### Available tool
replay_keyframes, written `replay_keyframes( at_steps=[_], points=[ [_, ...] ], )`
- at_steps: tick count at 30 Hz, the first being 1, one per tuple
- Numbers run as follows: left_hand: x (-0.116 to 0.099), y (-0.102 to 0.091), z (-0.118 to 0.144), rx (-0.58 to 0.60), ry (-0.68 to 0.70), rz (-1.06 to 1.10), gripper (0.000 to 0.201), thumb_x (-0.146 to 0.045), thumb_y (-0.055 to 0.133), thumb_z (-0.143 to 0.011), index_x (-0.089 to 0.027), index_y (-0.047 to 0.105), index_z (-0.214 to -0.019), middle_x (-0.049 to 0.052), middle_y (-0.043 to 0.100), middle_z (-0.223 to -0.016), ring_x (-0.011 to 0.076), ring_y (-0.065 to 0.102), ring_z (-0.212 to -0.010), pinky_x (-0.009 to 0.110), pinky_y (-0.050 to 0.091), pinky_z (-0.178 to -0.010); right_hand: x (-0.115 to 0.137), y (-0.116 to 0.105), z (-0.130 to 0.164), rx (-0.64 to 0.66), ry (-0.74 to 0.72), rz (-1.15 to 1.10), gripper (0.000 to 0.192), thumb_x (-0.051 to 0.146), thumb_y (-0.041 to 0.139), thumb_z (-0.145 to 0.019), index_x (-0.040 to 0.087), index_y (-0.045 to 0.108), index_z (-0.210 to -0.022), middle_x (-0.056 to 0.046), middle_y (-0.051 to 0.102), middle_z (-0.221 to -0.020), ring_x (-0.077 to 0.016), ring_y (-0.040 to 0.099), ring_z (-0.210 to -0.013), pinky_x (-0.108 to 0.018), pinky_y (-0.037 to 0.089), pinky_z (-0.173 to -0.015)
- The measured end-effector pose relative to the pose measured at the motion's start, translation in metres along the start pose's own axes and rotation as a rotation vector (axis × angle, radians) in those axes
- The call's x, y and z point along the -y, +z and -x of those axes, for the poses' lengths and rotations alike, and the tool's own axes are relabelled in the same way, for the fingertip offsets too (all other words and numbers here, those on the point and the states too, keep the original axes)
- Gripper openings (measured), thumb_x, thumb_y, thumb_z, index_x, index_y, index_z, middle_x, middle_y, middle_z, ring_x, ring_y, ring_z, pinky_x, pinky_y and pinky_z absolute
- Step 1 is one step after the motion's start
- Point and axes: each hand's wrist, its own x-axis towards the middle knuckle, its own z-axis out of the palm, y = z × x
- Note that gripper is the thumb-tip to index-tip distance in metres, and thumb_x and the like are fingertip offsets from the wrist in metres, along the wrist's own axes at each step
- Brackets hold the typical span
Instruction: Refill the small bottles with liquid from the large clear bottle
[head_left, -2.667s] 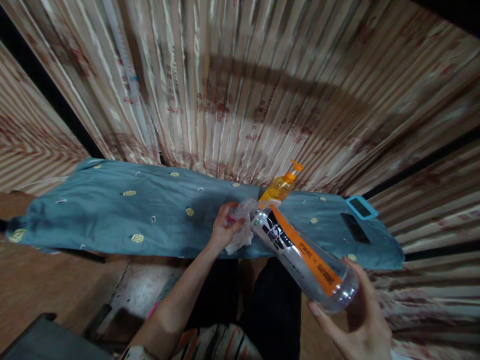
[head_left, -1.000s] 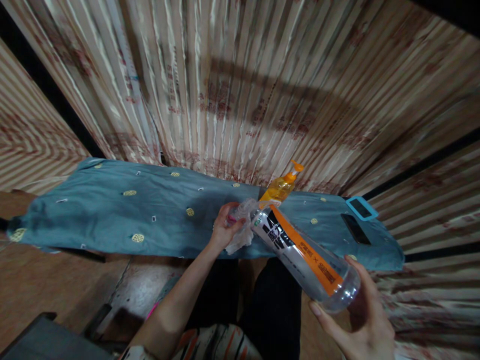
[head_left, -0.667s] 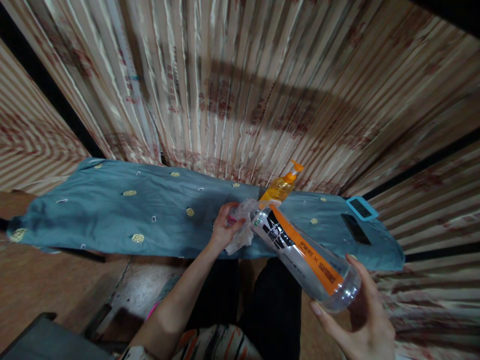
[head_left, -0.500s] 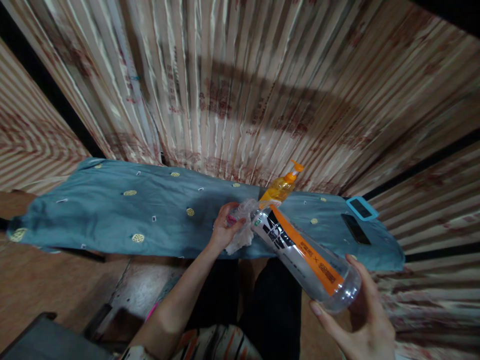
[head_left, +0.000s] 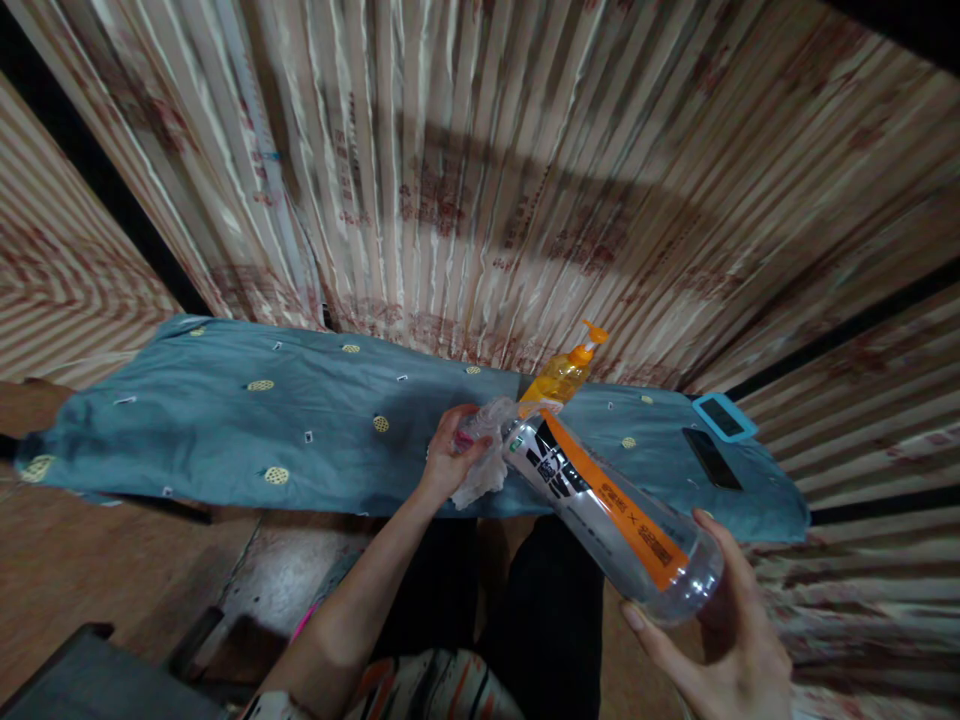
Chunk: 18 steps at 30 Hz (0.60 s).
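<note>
Far to the left of the left hand (head_left: 450,455), a long teal cloth with small yellow embroidered motifs (head_left: 225,430) covers a narrow surface and runs on beneath and past both hands. Behind it hangs a pleated beige curtain with a reddish printed pattern (head_left: 465,170).

The left hand is closed around a crumpled white wad of cloth or tissue (head_left: 484,450). The wad is pressed against the neck end of a clear plastic bottle with an orange, black and white label (head_left: 600,500). The neck and any cap are hidden by the wad and the fingers. Judged from this contact, the wad is held there to wipe the neck or to catch liquid at the mouth.

The bottle lies tilted, with its neck up and away from the person, toward the left hand, and its base low and near the body. It hangs above the front edge of the teal cloth and does not rest on it. The right hand (head_left: 720,630) cups the base from below, palm up, with fingers curled part way round the bottle wall. This grip probably supports the weight and sets the tilt, leaving the left hand free to work at the neck.

Just beyond the left hand stands an orange pump dispenser bottle of amber liquid (head_left: 562,372), upright on the cloth and apart from the clear bottle. Beyond the right hand and further right, a dark flat phone (head_left: 709,457) and a flat device in a light-blue case (head_left: 724,415) lie on the cloth, near each other and well apart from either hand.
</note>
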Motion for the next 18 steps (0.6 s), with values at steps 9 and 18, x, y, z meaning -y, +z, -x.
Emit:
replay_keyframes(
  at_steps=[9, 18],
  points=[
    [0.0026, 0.0001, 0.0, 0.001, 0.002, 0.001, 0.04, -0.03, 0.083, -0.073, -0.026, 0.071, -0.111, 0.007, 0.07, -0.123, 0.0254, 0.066, -0.118, 0.039, 0.055, -0.102, -0.0074, -0.0051, -0.0018, 0.02, -0.017, 0.021, 0.099, 0.049, 0.087, -0.072, 0.025, 0.042, -0.157, -0.014, 0.049, -0.158, -0.0395, 0.062, -0.13, -0.047, 0.061, -0.096],
    [0.0035, 0.0001, -0.0001, 0.012, 0.014, 0.007, 0.04, -0.032, 0.082, -0.074, -0.025, 0.07, -0.111, 0.007, 0.069, -0.123, 0.0259, 0.065, -0.12, 0.041, 0.054, -0.104, -0.0085, -0.0049, -0.0043, 0.036, -0.066, 0.023, 0.098, 0.046, 0.086, -0.074, 0.027, 0.041, -0.158, -0.014, 0.047, -0.16, -0.038, 0.064, -0.128, -0.048, 0.061, -0.098]
  ],
)
